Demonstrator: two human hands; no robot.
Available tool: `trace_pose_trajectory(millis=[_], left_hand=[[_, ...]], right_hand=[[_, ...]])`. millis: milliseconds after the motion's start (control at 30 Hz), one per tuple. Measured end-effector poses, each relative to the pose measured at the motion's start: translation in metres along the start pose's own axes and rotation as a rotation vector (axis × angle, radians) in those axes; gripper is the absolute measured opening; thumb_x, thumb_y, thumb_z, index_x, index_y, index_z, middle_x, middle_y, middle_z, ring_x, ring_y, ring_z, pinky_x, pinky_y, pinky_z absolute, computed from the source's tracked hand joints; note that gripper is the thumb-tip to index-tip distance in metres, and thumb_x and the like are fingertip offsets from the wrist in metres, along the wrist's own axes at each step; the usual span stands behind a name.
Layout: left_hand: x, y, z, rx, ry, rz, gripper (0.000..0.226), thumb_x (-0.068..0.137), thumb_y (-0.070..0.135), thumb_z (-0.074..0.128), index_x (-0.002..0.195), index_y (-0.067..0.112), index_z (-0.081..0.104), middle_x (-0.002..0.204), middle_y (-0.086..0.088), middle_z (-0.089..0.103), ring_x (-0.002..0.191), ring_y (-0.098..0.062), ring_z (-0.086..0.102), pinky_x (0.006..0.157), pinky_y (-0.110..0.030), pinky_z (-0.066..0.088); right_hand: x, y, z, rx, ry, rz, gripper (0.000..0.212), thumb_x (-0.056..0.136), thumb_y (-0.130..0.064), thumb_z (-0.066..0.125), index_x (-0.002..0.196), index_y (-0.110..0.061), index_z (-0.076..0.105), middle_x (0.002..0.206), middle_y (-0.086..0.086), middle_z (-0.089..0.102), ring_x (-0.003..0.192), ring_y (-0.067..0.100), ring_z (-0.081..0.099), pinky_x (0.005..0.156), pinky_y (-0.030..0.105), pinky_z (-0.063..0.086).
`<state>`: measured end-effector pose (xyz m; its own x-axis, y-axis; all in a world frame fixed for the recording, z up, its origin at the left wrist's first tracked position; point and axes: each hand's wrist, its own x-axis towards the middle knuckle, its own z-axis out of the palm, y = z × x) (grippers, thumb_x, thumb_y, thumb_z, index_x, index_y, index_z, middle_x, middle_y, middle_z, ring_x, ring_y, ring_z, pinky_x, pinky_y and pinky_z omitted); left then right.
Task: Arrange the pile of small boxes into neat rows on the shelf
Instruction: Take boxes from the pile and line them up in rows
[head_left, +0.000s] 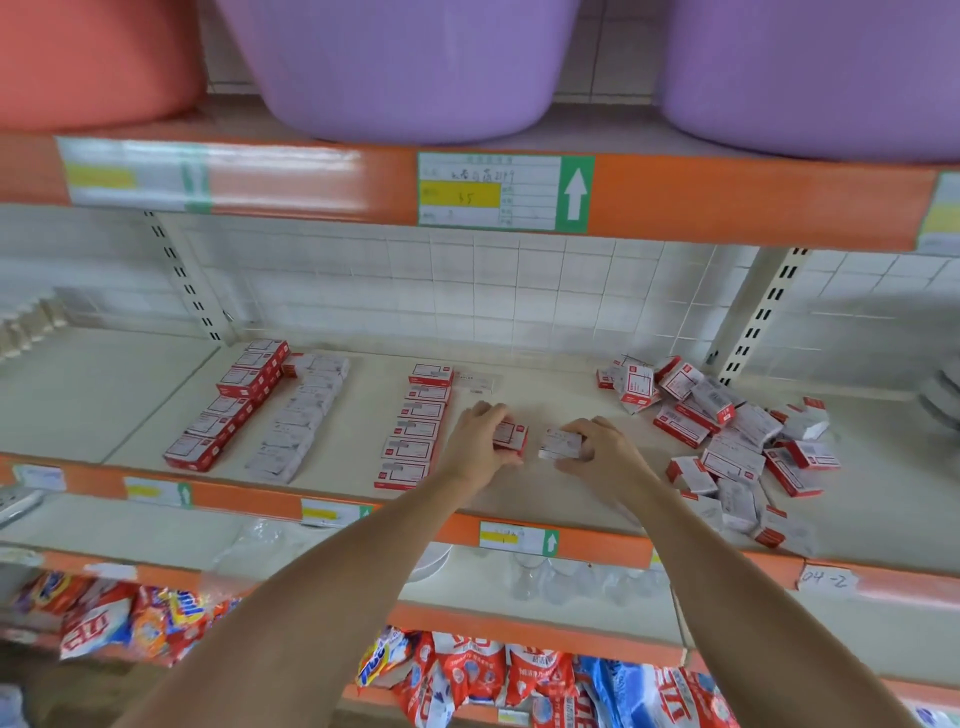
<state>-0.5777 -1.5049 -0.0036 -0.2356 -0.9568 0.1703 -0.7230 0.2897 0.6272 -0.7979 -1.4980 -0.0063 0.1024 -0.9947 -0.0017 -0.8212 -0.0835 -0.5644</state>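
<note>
Snack bags (467, 675) in red and blue crowd the nearest, lowest shelf under your forearms. One level up, your left hand (480, 441) curls its fingers round a small red-and-white box (511, 435), and your right hand (605, 449) grips a second box (560, 442) just beside it; both boxes sit low over the cream shelf (545, 488), though the blur hides whether they touch it. Right of your right hand, the loose pile of boxes (727, 441) sprawls from the near edge toward the far wall. Left of your left hand runs one neat row (418, 423) from near to far, with a pale row (301, 415) and a red-sided row (231, 402) farther left. Behind everything stands white tile (467, 291), and above it an orange shelf edge (727, 202) carries a price label (504, 191) beneath purple tubs (405, 67).
</note>
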Motion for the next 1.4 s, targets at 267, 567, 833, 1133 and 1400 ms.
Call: trace_pose_trajectory(millis=[267, 567, 833, 1133, 1400], left_hand=[[-0.005, -0.036, -0.06, -0.021, 0.08, 0.011, 0.056, 0.079, 0.01, 0.08, 0.131, 0.012, 0.059, 0.131, -0.01, 0.054, 0.121, -0.023, 0.051, 0.109, -0.036, 0.042], [-0.035, -0.104, -0.142, 0.04, 0.231, -0.116, 0.044, 0.071, 0.029, 0.085, 0.108, 0.017, 0.064, 0.102, -0.001, 0.053, 0.092, -0.019, 0.053, 0.079, -0.034, 0.05], [-0.054, -0.173, -0.193, -0.003, 0.246, -0.248, 0.053, 0.075, 0.016, 0.083, 0.123, 0.016, 0.062, 0.119, -0.003, 0.051, 0.109, -0.018, 0.051, 0.099, -0.03, 0.043], [-0.051, -0.222, -0.221, -0.025, 0.233, -0.255, 0.046, 0.082, 0.016, 0.076, 0.123, 0.029, 0.064, 0.123, 0.004, 0.047, 0.115, -0.016, 0.05, 0.103, -0.035, 0.045], [-0.044, -0.256, -0.255, 0.215, 0.22, -0.202, 0.042, 0.082, 0.028, 0.075, 0.122, 0.025, 0.062, 0.113, -0.002, 0.056, 0.108, -0.022, 0.046, 0.092, -0.036, 0.042]], right_hand=[[0.014, -0.06, 0.033, 0.087, 0.136, -0.069, 0.042, 0.081, -0.023, 0.076, 0.12, -0.023, 0.061, 0.11, -0.001, 0.051, 0.078, 0.018, 0.058, 0.074, 0.028, 0.046], [0.043, -0.17, 0.091, 0.096, 0.186, -0.261, 0.046, 0.082, -0.018, 0.076, 0.126, -0.015, 0.061, 0.119, 0.002, 0.055, 0.097, 0.021, 0.056, 0.085, 0.036, 0.05], [0.059, -0.242, 0.143, 0.136, 0.094, -0.2, 0.044, 0.085, -0.024, 0.072, 0.127, -0.02, 0.058, 0.12, -0.003, 0.051, 0.105, 0.017, 0.052, 0.083, 0.032, 0.047], [0.075, -0.284, 0.17, 0.087, 0.084, -0.157, 0.044, 0.087, -0.029, 0.069, 0.128, -0.024, 0.054, 0.121, -0.006, 0.051, 0.095, 0.017, 0.057, 0.075, 0.029, 0.046], [0.087, -0.312, 0.187, 0.06, 0.09, -0.145, 0.047, 0.089, -0.034, 0.067, 0.132, -0.025, 0.051, 0.126, -0.008, 0.048, 0.084, 0.014, 0.06, 0.074, 0.029, 0.048]])
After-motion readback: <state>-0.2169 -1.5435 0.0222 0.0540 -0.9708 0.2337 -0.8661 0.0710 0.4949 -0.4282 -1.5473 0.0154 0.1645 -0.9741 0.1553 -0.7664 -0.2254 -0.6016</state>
